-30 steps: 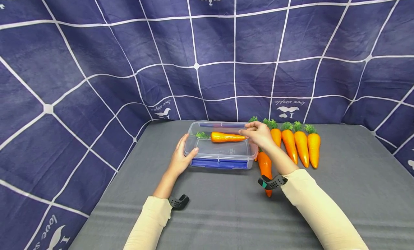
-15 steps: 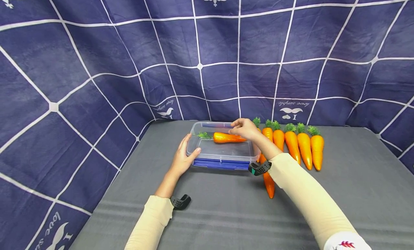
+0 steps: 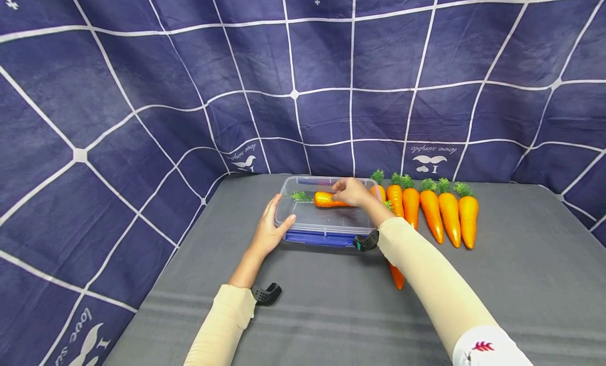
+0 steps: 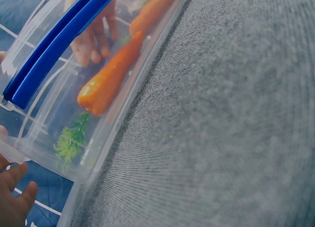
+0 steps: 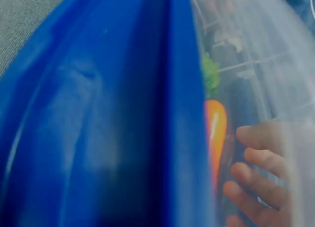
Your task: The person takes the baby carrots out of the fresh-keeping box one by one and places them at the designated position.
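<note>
A clear plastic box (image 3: 307, 224) with blue side clips stands on the grey table, its upper side uncovered. Inside lies an orange toy carrot (image 3: 325, 199) with green leaves pointing left. My left hand (image 3: 270, 226) rests against the box's left side, fingers straight and thumb at the front left corner. Over the carrot's narrow end, inside the box, is my right hand (image 3: 352, 191), which hides that end in the head view. The right wrist view shows the fingers of this right hand (image 5: 263, 175) spread beside the carrot (image 5: 215, 133), apart from it.
Several more carrots (image 3: 430, 213) lie in a row right of the box, leaves toward the back. Another carrot (image 3: 396, 275) lies nearer the front, partly under my right forearm. A blue cloth (image 3: 322, 119) with white lines hangs behind and at the left.
My right hand has moved left and down, from the carrot's tip further over its narrow half. My left hand stays at the box. The view has shifted slightly.
</note>
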A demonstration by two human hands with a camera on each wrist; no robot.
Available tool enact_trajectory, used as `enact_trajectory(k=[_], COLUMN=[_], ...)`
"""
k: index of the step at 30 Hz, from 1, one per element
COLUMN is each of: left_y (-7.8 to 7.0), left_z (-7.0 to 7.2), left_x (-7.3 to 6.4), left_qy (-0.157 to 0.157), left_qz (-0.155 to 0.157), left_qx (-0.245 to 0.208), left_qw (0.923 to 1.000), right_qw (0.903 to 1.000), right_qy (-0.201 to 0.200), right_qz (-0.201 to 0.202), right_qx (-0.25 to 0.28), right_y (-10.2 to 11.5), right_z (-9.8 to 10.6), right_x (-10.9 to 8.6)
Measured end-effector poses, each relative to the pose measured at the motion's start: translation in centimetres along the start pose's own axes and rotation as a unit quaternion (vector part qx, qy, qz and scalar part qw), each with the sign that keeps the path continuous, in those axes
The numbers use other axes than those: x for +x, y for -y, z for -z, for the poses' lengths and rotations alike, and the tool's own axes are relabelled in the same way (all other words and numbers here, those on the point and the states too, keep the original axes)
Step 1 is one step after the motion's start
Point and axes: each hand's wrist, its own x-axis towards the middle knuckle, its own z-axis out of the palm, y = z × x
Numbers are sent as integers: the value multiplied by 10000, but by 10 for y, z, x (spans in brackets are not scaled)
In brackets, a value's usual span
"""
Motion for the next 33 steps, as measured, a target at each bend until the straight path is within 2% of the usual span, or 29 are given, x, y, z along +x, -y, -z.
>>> enact_trajectory(k=[7, 15, 22, 29, 33], left_y=[0, 0, 1, 0, 1], left_z=[-1, -1, 0, 0, -1], left_x=[0, 0, 0, 1, 0], left_qy=[27, -9, 4, -17, -13], left_qz=[11, -37, -7, -16, -23], left_qx=[-11, -72, -59, -77, -50], left_qw=[10000, 10000, 10000, 10000, 10000], right_qw=[9986, 9924, 9844, 9826, 9854], right_qy=[101, 263, 632, 670, 647], right_qz=[-14, 80, -214, -189, -191], right_qx=[-514, -1201, -1627, -1723, -1560], right_y=[-10, -11, -11, -10, -8], right_z=[-6, -10, -12, -13, -12], right_x=[4, 4, 3, 2, 1])
